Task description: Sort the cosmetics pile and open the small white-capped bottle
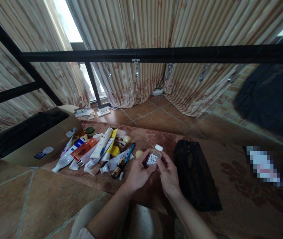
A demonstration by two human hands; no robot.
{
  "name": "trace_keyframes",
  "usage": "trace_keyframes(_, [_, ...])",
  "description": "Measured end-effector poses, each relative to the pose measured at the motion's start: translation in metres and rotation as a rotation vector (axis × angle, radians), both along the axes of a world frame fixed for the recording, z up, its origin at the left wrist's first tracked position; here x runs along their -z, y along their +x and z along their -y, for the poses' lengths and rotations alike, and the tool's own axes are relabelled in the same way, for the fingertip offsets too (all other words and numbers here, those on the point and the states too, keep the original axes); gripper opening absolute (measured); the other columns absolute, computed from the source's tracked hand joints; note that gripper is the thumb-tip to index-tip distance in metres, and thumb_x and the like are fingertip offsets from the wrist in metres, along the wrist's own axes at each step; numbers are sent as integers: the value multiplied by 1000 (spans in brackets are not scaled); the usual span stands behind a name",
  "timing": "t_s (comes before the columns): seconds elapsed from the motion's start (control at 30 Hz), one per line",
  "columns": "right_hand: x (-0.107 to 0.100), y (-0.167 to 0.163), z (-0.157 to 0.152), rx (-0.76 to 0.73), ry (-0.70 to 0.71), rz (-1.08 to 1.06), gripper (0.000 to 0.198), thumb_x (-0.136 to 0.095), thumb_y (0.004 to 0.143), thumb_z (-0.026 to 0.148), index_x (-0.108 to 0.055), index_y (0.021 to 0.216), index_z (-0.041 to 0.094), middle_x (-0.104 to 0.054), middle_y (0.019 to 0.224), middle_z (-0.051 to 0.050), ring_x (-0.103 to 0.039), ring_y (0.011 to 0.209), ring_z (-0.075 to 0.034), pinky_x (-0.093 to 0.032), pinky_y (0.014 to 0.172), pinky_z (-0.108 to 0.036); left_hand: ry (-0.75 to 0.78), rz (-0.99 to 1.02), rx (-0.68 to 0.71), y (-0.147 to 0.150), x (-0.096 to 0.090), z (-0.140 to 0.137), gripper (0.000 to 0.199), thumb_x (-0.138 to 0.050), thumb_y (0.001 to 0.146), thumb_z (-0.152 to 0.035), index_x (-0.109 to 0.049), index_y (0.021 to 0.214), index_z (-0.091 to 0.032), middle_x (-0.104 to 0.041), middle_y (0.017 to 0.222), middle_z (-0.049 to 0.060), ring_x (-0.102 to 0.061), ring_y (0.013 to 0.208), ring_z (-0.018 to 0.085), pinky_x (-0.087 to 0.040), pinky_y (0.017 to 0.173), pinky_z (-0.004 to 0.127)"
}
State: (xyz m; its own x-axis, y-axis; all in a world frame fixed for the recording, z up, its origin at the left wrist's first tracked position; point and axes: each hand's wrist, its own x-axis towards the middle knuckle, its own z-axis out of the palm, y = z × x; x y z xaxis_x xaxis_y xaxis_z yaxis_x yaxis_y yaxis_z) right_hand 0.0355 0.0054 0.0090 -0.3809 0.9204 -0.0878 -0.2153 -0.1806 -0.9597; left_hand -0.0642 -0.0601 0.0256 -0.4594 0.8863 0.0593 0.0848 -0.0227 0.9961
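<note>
Between my two hands is a small clear bottle (154, 157) with a white cap and a white printed label. My left hand (139, 172) grips its left side, with the thumb near the label. On the other side my right hand (168, 172) closes round it, thumb against the label's edge. Left of my hands lies a pile of tubes and bottles, among them an orange-red bottle (84, 149), a white tube (102, 143) and a yellow tube (111, 146). A small dark bottle (117, 168) and a blue pen-like stick (130, 151) lie nearest my left hand.
A black mesh bag (196, 176) lies flat right of my hands on the brown patterned mat (233, 186). At the left stands an open cardboard box (32, 156) with dark contents. A black metal rail (156, 55) crosses before the curtains (146, 30). Papers (84, 113) lie behind the pile.
</note>
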Motion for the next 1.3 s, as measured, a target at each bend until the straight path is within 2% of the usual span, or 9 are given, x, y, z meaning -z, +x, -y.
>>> trace_keyframes(0.23, [-3,-1,-2,-17,-79,-47,46,-67,77,45,-65,117,22,-69,118,-8,-64,106,-25,-46,97,-43,1,34,4,1,3,0,50,-64,83,-32,-54,131,-18,-68,117,7,-64,102,20,-50,93,33])
trace_keyframes(0.37, [1,-1,-2,-2,-76,-58,43,-68,78,44,-66,115,22,-69,118,-7,-63,108,-24,-43,102,-42,-12,33,-3,1,5,-1,44,-60,87,-37,-58,126,-16,-69,114,7,-65,98,20,-52,87,31])
trace_keyframes(0.57, [5,0,-2,8,-72,-44,46,-69,76,45,-66,116,22,-70,117,-7,-63,109,-25,-45,99,-42,2,53,-20,0,6,-2,46,-66,82,-35,-59,125,-18,-68,117,8,-66,99,20,-53,88,31])
trace_keyframes(0.83, [2,0,-3,-4,-89,-46,45,-69,76,45,-66,115,23,-70,118,-6,-62,109,-25,-44,100,-43,14,74,-8,0,2,-1,45,-64,84,-36,-59,124,-17,-69,114,8,-65,98,20,-52,86,30])
trace_keyframes(1.07, [-1,0,-3,-10,-51,-36,43,-66,79,44,-67,116,22,-69,118,-7,-62,110,-25,-42,102,-43,20,69,2,0,2,-2,43,-63,85,-37,-59,123,-18,-68,114,7,-64,98,19,-52,85,29])
trace_keyframes(1.3, [-7,-1,-1,-22,-91,-93,43,-68,77,44,-66,114,21,-71,114,-7,-65,102,-26,-50,90,-40,3,160,-71,-1,5,-3,40,-55,89,-44,-63,118,-18,-68,117,7,-64,103,21,-50,91,32])
